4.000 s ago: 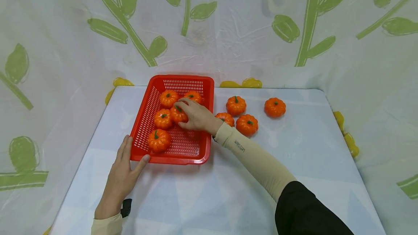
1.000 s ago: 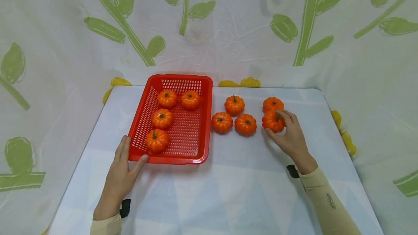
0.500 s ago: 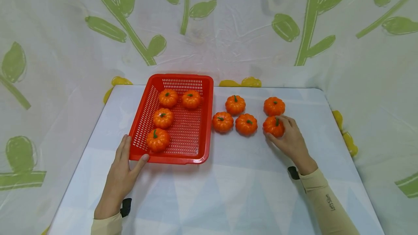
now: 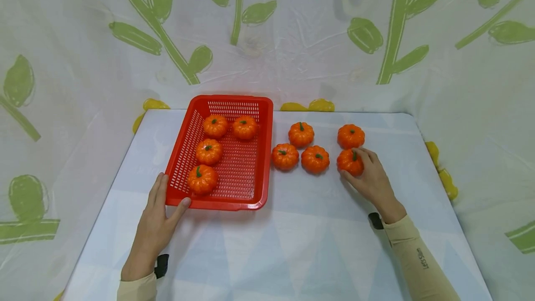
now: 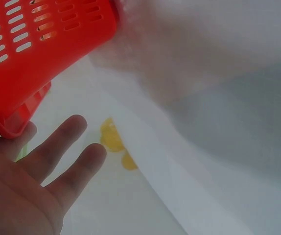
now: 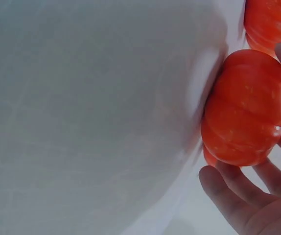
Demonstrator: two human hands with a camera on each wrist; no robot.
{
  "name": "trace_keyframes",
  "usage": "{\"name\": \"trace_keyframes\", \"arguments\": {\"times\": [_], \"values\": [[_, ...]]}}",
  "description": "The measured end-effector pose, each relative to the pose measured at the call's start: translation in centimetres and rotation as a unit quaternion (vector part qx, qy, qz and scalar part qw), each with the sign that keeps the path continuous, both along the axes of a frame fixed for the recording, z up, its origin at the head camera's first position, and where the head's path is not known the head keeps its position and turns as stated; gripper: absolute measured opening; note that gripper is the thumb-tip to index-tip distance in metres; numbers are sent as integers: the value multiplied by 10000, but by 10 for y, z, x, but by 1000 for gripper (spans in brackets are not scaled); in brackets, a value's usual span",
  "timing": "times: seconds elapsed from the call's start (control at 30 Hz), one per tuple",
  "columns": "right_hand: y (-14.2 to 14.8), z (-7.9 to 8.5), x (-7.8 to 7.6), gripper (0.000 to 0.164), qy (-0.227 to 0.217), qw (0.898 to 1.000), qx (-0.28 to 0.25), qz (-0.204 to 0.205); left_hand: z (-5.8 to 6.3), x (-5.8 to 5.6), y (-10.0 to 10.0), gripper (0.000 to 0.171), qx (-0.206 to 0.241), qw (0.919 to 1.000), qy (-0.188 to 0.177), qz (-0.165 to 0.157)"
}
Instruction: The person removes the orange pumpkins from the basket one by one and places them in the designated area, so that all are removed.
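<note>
My right hand (image 4: 372,181) holds a small orange pumpkin (image 4: 349,162) with a green stem, thumb on the near side and fingers behind it. In the right wrist view that pumpkin (image 6: 248,110) sits right at the tabletop between thumb and fingers. Another pumpkin (image 4: 351,136) lies just behind it. At the front left corner of a red plastic basket (image 4: 261,185), my left hand (image 4: 153,226) rests with its thumb on the rim and fingers along the outer side. The left wrist view shows these fingers (image 5: 77,176) straight and spread. Several pumpkins (image 4: 202,179) lie inside the basket.
Three pumpkins stand in a cluster right of the basket, with one pumpkin (image 4: 315,159) nearest the right hand. The pale patterned table (image 4: 267,254) meets a hanging sheet (image 4: 309,59) with printed green leaves at its back edge.
Four seconds ago the right hand gripped a pumpkin inside the basket. That pumpkin has since moved right and down to the table before the far right one. The left hand has stayed put.
</note>
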State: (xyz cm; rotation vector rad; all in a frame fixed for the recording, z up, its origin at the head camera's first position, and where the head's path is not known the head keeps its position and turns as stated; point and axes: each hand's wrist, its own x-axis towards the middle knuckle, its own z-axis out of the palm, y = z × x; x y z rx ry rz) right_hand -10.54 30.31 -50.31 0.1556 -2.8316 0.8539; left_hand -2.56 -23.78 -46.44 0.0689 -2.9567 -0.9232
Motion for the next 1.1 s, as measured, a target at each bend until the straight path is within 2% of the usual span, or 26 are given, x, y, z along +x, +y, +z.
{"name": "trace_keyframes", "arguments": {"times": [0.23,0.43,0.63,0.77,0.9,1.1], "values": [[-4,2,0,73,-294,9995,-76,-59,0,0,0,93,18,10000,18,-11],[-3,3,-2,74,-247,9997,-49,-80,-1,0,0,94,25,10000,18,-11],[-3,10,-2,72,-38,9998,-77,-165,-2,0,0,94,42,10000,38,-21],[-2,19,-5,68,321,9993,-140,-133,-2,0,0,94,67,10000,36,-28],[0,27,-10,68,617,9978,-230,-123,-2,-1,0,94,82,10000,27,-16],[-4,42,-20,66,785,9961,-401,-96,-2,-1,-1,94,75,10000,32,-23]]}}
